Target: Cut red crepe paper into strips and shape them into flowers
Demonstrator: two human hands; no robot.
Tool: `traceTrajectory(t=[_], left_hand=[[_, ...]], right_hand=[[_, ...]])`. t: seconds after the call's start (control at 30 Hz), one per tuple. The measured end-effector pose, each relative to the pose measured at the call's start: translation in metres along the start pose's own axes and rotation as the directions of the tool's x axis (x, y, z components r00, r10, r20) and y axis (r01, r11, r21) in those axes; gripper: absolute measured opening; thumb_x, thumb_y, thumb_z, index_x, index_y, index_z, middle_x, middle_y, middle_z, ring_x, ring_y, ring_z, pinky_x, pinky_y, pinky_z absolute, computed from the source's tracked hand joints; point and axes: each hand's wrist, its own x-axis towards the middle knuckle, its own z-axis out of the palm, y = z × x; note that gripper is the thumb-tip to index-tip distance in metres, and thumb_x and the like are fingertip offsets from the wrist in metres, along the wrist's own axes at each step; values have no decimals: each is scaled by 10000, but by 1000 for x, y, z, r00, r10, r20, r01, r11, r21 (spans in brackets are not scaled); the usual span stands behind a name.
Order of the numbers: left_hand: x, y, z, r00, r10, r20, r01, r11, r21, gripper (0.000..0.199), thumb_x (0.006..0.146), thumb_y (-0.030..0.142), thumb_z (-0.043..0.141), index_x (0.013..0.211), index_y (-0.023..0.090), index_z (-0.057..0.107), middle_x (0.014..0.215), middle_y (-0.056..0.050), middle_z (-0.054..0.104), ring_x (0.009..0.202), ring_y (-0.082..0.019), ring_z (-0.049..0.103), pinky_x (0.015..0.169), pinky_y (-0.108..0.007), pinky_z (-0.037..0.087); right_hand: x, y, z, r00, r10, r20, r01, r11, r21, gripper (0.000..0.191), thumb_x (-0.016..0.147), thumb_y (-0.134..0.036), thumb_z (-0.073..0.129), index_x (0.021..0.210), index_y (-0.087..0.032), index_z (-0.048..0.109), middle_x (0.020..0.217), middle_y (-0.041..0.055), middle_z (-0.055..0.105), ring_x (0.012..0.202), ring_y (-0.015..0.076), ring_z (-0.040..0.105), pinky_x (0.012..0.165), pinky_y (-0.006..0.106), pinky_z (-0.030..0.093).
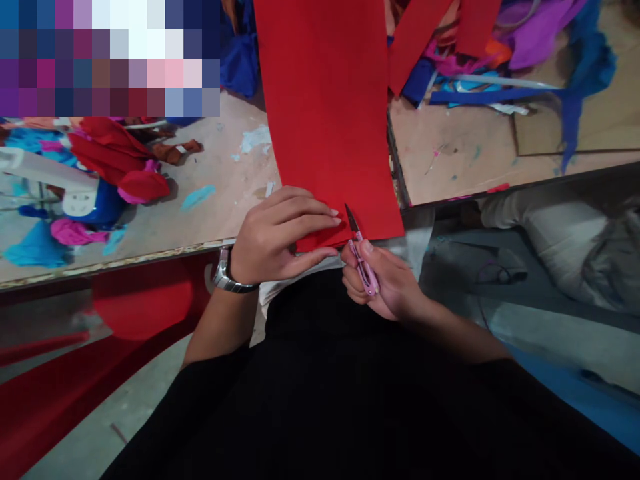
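A long strip of red cloth (327, 100) runs across the worktable, its near end at the table's front edge. My left hand (280, 233), wearing a metal watch (225, 270), rests on the left side of that end. Its fingers are stretched out and its thumb is spread apart, near the cloth's edge. Pink-handled thread snips (367, 273) are gripped in my right hand (393, 277). Their dark blades point away from me, over the cloth, just right of my left fingertips. Whether the blades touch the cloth, I cannot tell.
Coloured cloth scraps (117, 160) and a white power strip (80, 197) lie on the left of the worktable (220, 193). More scraps (545, 40) are heaped at the back right. Red cloth (145, 300) hangs below the table's left edge.
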Motion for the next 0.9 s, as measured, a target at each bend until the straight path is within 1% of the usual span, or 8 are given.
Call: traceTrajectory(t=[0.17, 0.37, 0.47, 0.6, 0.8, 0.9], left_hand=[[0, -1, 0, 1000, 1, -1, -1, 1000, -6, 455, 850, 496, 865, 1222, 265, 741, 1149, -81, 812, 1046, -265, 769, 942, -456, 637], [1, 1, 1, 1000, 8, -11, -8, 1000, -8, 411, 866, 423, 855, 1218, 249, 732, 1109, -81, 811, 992, -245, 761, 896, -435, 634], [0, 1, 1, 1000, -21, 12, 21, 1000, 9, 354, 900, 427, 821, 1201, 262, 735, 1098, -81, 809, 985, -242, 755, 894, -437, 629], [0, 1, 1, 999, -34, 33, 33, 999, 34, 380, 875, 460, 841, 1179, 252, 747, 1104, -80, 808, 983, -256, 742, 882, -443, 623], [2, 1, 1, 998, -25, 53, 22, 999, 45, 288, 882, 388, 834, 1114, 233, 763, 1059, -71, 809, 956, -242, 741, 854, -416, 619], [2, 1, 1, 999, -12, 44, 11, 1000, 28, 281, 870, 385, 847, 1088, 225, 769, 1038, -66, 810, 932, -239, 737, 839, -405, 616]], right_hand=[[2, 1, -1, 1000, 6, -7, -6, 1000, -5, 430, 1036, -626, 568, 903, -220, 528, 522, -115, 417, 408, 67, 230, 407, 202, 205], [3, 4, -3, 1000, 1, -20, -1, 1000, -6, 443, 1019, -643, 595, 911, -219, 530, 526, -114, 427, 411, 66, 244, 408, 205, 208], [4, 6, -4, 1000, -5, -22, 5, 1000, -10, 440, 1021, -642, 592, 912, -221, 528, 522, -116, 417, 410, 67, 241, 408, 207, 200], [6, 8, -6, 1000, -11, -19, 11, 1000, -12, 436, 1023, -632, 597, 902, -217, 539, 525, -113, 430, 411, 65, 244, 406, 208, 191], [8, 9, -5, 999, -20, -38, 19, 999, -26, 433, 1012, -626, 616, 907, -210, 559, 526, -111, 440, 409, 63, 249, 397, 203, 194], [8, 10, -5, 998, -18, -52, 16, 999, -36, 445, 1010, -641, 610, 902, -214, 552, 522, -112, 436, 408, 64, 244, 396, 204, 191]])
